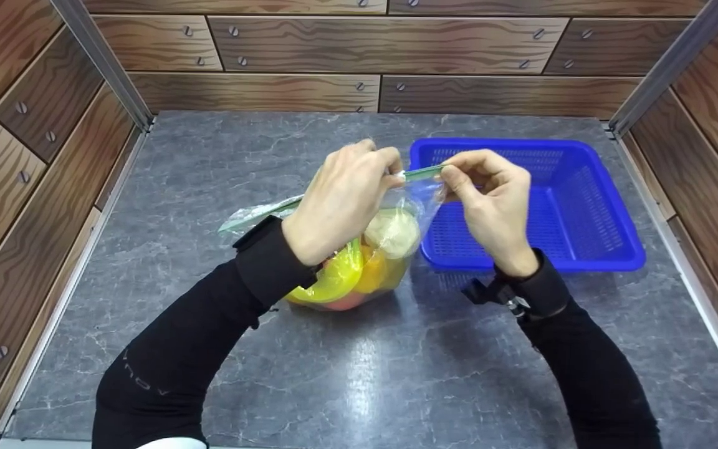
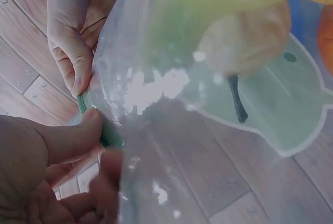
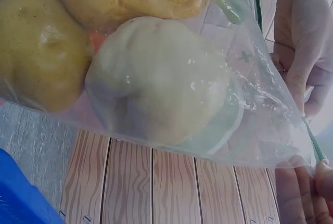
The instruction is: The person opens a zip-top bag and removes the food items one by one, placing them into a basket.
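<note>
Gray tabletop [image 1: 191, 159], bag [image 1: 371, 268] partly behind left hand [image 1: 345, 198]

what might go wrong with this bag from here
The right hand pinches only a narrow bit near one end of the green strip, so its fingers might slip off. Past the left hand, which also pinches the strip, the rest of it runs unheld, so a gap there could go unnoticed. The bag is loaded with bulky items, like the pale round one, so a hard pull may strain the plastic.
</note>
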{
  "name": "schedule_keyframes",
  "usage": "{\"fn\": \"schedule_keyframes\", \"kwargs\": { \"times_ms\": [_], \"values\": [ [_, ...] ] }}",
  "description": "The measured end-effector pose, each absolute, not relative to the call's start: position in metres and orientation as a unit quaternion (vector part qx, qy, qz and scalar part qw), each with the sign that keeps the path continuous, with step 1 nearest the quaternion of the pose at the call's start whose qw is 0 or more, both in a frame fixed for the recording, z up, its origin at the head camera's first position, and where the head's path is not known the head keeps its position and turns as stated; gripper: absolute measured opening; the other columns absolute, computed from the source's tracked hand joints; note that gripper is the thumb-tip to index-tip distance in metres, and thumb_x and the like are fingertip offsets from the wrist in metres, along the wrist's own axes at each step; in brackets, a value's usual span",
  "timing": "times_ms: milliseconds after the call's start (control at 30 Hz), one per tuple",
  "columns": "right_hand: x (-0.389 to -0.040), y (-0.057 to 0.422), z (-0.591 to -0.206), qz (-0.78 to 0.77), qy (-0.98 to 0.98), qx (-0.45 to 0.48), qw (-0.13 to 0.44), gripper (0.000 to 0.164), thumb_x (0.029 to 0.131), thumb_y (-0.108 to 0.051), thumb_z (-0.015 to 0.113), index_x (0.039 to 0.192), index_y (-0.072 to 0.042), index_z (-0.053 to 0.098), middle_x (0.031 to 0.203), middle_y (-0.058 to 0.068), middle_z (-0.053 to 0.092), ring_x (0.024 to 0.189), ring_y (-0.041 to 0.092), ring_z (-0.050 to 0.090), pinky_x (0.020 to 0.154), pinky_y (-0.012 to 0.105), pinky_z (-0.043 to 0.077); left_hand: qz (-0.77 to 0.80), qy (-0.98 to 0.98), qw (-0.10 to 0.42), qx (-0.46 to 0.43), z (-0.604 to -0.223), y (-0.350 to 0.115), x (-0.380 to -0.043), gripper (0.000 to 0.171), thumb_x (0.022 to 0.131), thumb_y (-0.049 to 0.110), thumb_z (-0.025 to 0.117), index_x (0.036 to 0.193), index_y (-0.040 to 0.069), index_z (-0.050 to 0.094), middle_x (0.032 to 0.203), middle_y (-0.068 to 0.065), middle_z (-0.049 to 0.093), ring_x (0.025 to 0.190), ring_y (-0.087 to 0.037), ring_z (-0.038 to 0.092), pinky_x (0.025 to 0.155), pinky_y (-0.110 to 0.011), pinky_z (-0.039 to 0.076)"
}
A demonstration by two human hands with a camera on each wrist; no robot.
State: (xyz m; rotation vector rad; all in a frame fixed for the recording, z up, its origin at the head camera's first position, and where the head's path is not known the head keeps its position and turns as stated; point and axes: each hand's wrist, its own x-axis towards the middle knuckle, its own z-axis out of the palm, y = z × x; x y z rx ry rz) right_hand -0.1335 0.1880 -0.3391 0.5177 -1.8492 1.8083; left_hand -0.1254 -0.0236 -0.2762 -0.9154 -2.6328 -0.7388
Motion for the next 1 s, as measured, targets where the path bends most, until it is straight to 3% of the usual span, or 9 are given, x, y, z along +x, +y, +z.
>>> {"fn": "schedule_keyframes", "kwargs": {
  "times_ms": [167,500,633,833,1000],
  "values": [
    [-0.135,0.191,-0.34,0.666,-0.675,0.186,0.256,0.014,0.094,0.003,0.075,0.093,0.016,0.07,0.078,-0.006,0.077,0.059,0.005,0.069,0.056,0.026,0.06,-0.225,-0.906,0.158,-0.32,-0.275,-0.031,-0.128,0.02,0.099,0.022,0.07,0.1,0.004,0.077,0.092,-0.013,0.078,0.079,-0.032,0.057,0.08,-0.039,0.038],
    [-0.138,0.196,-0.341,0.686,-0.66,0.174,0.251,0.008,0.094,0.0,0.077,0.092,0.007,0.073,0.077,-0.003,0.078,0.059,0.007,0.072,0.056,0.026,0.061,-0.236,-0.924,0.126,-0.273,-0.271,-0.05,-0.124,0.018,0.098,0.021,0.073,0.102,0.004,0.079,0.094,-0.013,0.074,0.083,-0.03,0.051,0.075,-0.032,0.035],
    [-0.14,0.198,-0.34,0.692,-0.658,0.164,0.248,0.004,0.094,0.003,0.075,0.091,0.0,0.074,0.075,-0.003,0.077,0.06,0.007,0.072,0.056,0.027,0.061,-0.242,-0.925,0.136,-0.261,-0.271,-0.059,-0.122,0.017,0.098,0.019,0.074,0.101,0.003,0.079,0.093,-0.014,0.073,0.082,-0.03,0.051,0.074,-0.032,0.035],
    [-0.142,0.203,-0.344,0.69,-0.661,0.157,0.251,0.008,0.095,0.001,0.075,0.093,0.008,0.072,0.076,-0.002,0.077,0.06,0.008,0.071,0.057,0.028,0.061,-0.242,-0.925,0.166,-0.243,-0.274,-0.074,-0.117,0.017,0.097,0.019,0.075,0.101,0.003,0.08,0.089,-0.013,0.067,0.079,-0.029,0.05,0.071,-0.031,0.034],
    [-0.142,0.206,-0.347,0.695,-0.657,0.157,0.248,0.008,0.095,0.0,0.075,0.093,0.007,0.071,0.077,-0.002,0.077,0.059,0.009,0.071,0.056,0.028,0.061,-0.247,-0.924,0.185,-0.224,-0.276,-0.09,-0.112,0.02,0.095,0.021,0.076,0.102,0.004,0.081,0.087,-0.012,0.065,0.079,-0.028,0.05,0.07,-0.031,0.033]
  ]
}}
